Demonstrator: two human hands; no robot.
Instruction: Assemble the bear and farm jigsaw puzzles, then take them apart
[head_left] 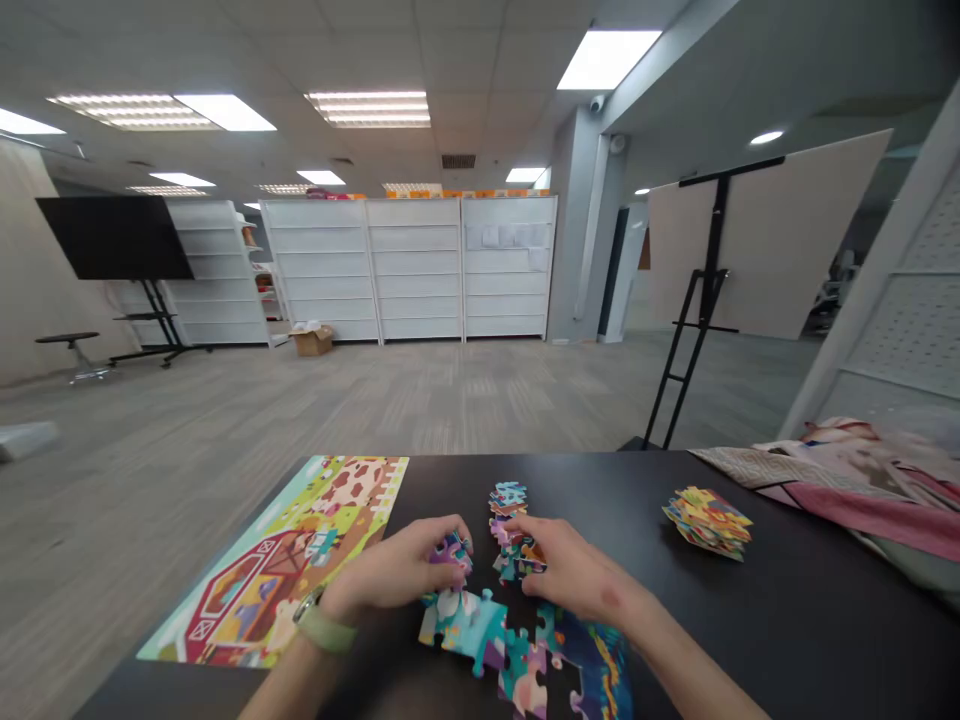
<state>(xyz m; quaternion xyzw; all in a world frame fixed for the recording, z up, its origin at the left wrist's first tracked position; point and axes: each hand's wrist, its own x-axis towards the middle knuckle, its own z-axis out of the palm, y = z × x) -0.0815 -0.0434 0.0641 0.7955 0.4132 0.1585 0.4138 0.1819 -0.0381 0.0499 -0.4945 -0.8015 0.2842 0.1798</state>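
My left hand [409,568], with a watch on a green strap at its wrist, is closed on a purple and teal puzzle piece [454,552]. My right hand [566,565] has its fingers and thumb around some puzzle pieces [529,550] at the near end of a spread row of pieces [509,497]; how many it grips is hidden. Just below both hands lies a partly joined puzzle [469,628] in teal, pink and dark blue, with gaps in it. Its right part is partly under my right forearm.
A farm picture sheet [360,485] with a red barn lies on the left of the black table [622,480]. At the right are a pile of yellow-orange puzzle pieces [709,522] and some bunched fabric [885,490]. Behind stand a black easel stand [690,350] and white shelves [416,270].
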